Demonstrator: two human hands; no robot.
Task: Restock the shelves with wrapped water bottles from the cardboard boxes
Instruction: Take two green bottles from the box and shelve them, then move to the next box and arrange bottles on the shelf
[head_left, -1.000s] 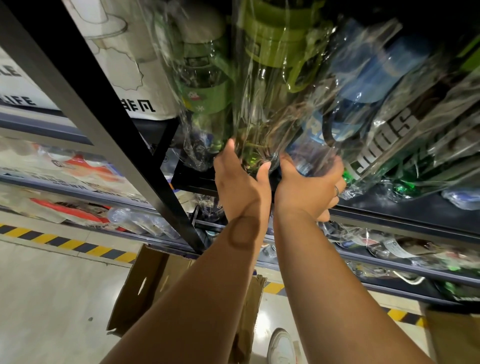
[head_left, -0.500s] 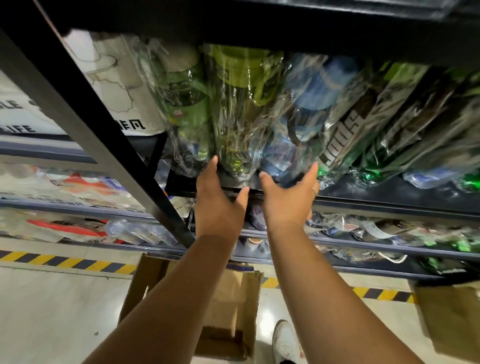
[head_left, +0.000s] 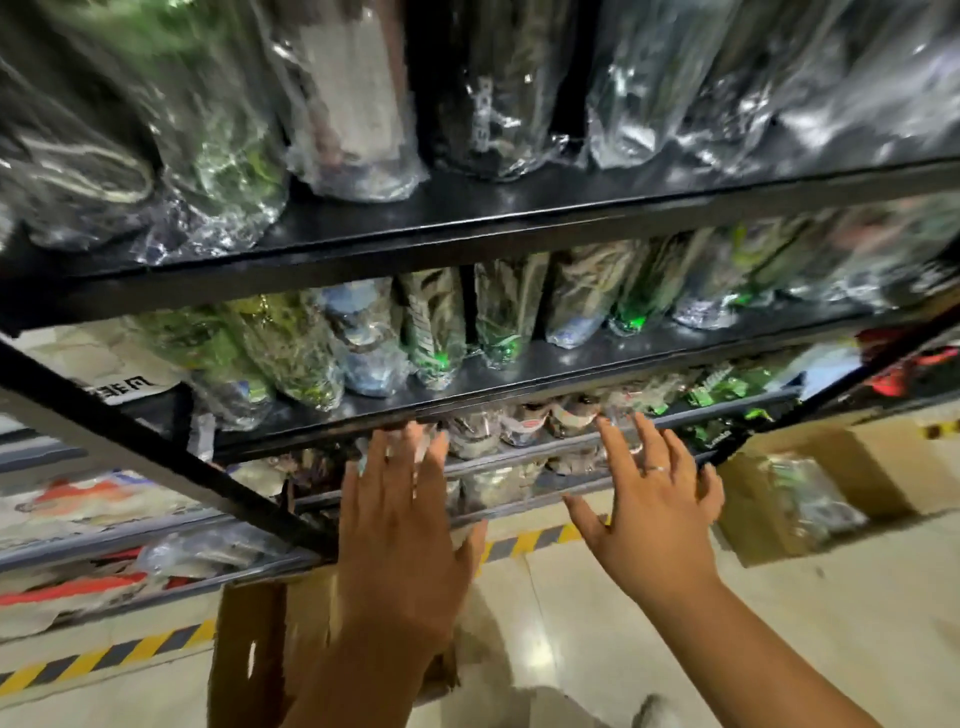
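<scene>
Bottles (head_left: 363, 338) in clear wrap are standing in a row on the middle shelf (head_left: 571, 382), just above both hands. The left hand (head_left: 400, 525) is reaching up with its back toward the camera, fingers straight and slightly spread, gripping nothing. Its fingertips are lying at the shelf's front edge, and blur is hiding whether they are touching it. The right hand (head_left: 654, 519) is hovering beside it, apart from it, with fingers fanned wide and a ring (head_left: 655, 468) showing on one finger. It too is gripping nothing, and its fingertips are ending just under the same edge.

Behind the hands, lower shelves are carrying more wrapped goods, too blurred to name. Above, the upper shelf (head_left: 519, 228) is bearing another row of wrapped bottles, seen from below. A black post (head_left: 156, 457) is slanting across the left side.

Under the left forearm an open box (head_left: 249, 649) is sitting on the floor (head_left: 779, 623). A second box (head_left: 857, 467), with wrapped items inside, is sitting on the floor to the right, beside the rack. Yellow-and-black tape (head_left: 104, 657) is running along the floor beneath the rack. A pale shoe (head_left: 649, 712) is showing at the bottom edge.
</scene>
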